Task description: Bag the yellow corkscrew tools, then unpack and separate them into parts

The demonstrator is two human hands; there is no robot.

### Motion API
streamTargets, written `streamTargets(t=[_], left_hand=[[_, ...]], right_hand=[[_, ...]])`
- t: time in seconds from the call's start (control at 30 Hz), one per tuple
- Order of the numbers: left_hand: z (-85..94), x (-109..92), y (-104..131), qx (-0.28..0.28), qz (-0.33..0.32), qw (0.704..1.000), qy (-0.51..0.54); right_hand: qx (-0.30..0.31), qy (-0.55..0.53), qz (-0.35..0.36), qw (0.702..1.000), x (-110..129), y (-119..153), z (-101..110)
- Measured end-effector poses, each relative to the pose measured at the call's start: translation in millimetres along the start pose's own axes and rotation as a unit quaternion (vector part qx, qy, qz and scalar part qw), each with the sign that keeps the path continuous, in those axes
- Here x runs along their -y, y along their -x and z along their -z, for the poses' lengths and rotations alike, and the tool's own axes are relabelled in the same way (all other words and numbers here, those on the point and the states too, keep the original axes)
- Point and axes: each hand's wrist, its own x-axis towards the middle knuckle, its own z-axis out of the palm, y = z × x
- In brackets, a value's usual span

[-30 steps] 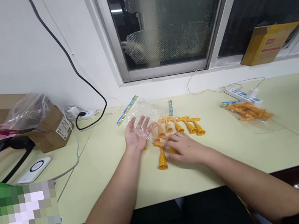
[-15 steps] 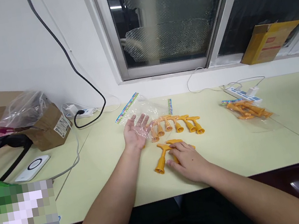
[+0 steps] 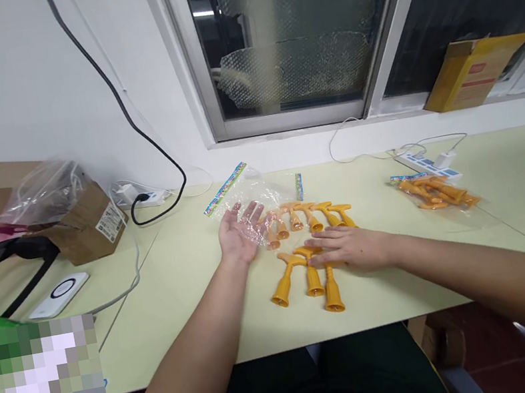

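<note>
Facing palm-down, the right hand (image 3: 353, 248) overlaps orange pieces (image 3: 333, 294).

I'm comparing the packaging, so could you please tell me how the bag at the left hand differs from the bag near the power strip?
The left bag is spread out loosely; the right bag is bunched around orange pieces. The left bag overlaps the left hand, while the right bag touches neither hand. Both are see-through, with a colourful strip.

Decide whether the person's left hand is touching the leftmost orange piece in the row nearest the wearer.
Apart. The head view shows a strip of tabletop between the left hand and that leftmost orange piece.
</note>
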Motion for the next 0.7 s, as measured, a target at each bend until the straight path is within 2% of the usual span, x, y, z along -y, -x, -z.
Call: streamTargets(t=[0.13,0.27,0.43,0.57,0.7], left_hand=[[1.2,0.6,-0.7,0.008,-0.002,1.000,-0.010],[0.3,0.2,0.1,0.008,-0.005,1.000,-0.017],[1.0,-0.7,-0.2,0.010,-0.003,1.000,-0.015],[1.6,0.5,-0.3,0.005,0.002,1.000,-0.021],[-0.3,1.2,1.7,0.004,-0.002,1.000,-0.021]], right_hand=[[0.063,-0.003,0.095,0.993,1.0,-15.5,2.2],[0.052,-0.056,0.148,0.986,9.5,-32.6,-2.1],[0.025,-0.101,0.078,0.992,19.6,-27.7,-17.9],[-0.035,-0.110,0.024,0.993,37.2,-8.0,-28.5],[-0.066,-0.100,-0.060,0.991,61.8,15.3,-37.1]])
